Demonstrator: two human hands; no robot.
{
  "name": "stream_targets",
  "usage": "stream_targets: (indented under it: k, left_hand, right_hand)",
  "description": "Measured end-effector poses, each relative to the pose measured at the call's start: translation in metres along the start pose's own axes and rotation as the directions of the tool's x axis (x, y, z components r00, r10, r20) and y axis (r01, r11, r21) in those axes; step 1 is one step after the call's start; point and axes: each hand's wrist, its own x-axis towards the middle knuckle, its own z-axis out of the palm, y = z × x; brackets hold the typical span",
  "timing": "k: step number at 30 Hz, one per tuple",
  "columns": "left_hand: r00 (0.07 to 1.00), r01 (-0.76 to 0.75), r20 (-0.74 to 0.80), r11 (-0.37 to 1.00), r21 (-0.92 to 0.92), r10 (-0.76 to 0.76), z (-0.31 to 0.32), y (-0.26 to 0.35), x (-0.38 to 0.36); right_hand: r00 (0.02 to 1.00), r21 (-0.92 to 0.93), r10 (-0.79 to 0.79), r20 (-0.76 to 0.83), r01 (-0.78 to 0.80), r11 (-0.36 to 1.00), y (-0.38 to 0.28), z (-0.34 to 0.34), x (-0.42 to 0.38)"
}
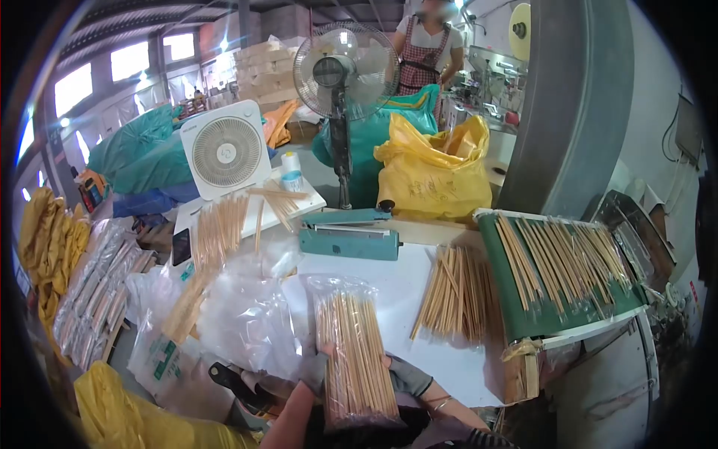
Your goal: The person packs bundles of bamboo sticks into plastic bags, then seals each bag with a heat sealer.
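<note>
Left hand (314,370) and right hand (407,376) are clasping, fingers part-curled, a long clear plastic bag of thin tan wooden sticks (355,359), lower centre; probably light, stiff, slick-skinned; mid-sides suiting grip.

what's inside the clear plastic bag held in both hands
Thin tan wooden sticks fill most of the clear plastic bag; the front ones hide those deeper in.

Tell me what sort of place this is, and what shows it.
Probably a stick-packing workshop: there's a bagged bundle of thin sticks, a teal device resembling a bag sealer, and more sticks on a green conveyor-like surface.
</note>
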Motion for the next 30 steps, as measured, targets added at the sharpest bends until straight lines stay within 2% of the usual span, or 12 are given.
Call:
stream_targets:
  k: [4,7,12,19,22,25,30]
  left_hand:
    - [0.999,0.022,-0.031,1.000,-0.014,-0.022,0.003,0.002,-0.002]
    - [0.996,0.041,0.074,0.998,0.041,-0.044,-0.002,0.004,-0.002]
    - [0.995,0.077,0.059,0.997,0.025,-0.079,0.010,0.021,-0.010]
    - [0.989,0.134,0.071,0.991,-0.011,-0.133,0.011,0.023,-0.011]
    - [1.000,-0.004,0.028,0.998,-0.070,0.006,0.010,0.014,-0.006]
    - [1.000,0.021,0.004,0.998,-0.055,-0.021,0.010,0.015,-0.008]
    - [0.998,-0.047,0.028,0.998,-0.037,0.049,0.005,0.008,-0.002]
  right_hand:
    - [1.000,0.004,-0.003,0.021,0.003,1.000,-0.003,0.004,-0.001]
    - [1.000,0.010,-0.004,0.028,0.004,1.000,-0.005,0.007,-0.002]
    - [0.999,-0.042,-0.029,0.035,0.030,0.999,0.001,-0.002,0.001]
    - [0.999,0.033,0.031,0.044,-0.033,0.999,0.005,-0.010,0.005]
    - [1.000,0.019,0.007,0.030,-0.008,1.000,0.006,-0.009,0.004]
    - [0.999,0.005,-0.008,0.033,0.008,1.000,0.005,-0.007,0.004]
    - [0.999,-0.003,0.026,0.024,-0.026,1.000,0.005,-0.009,0.004]
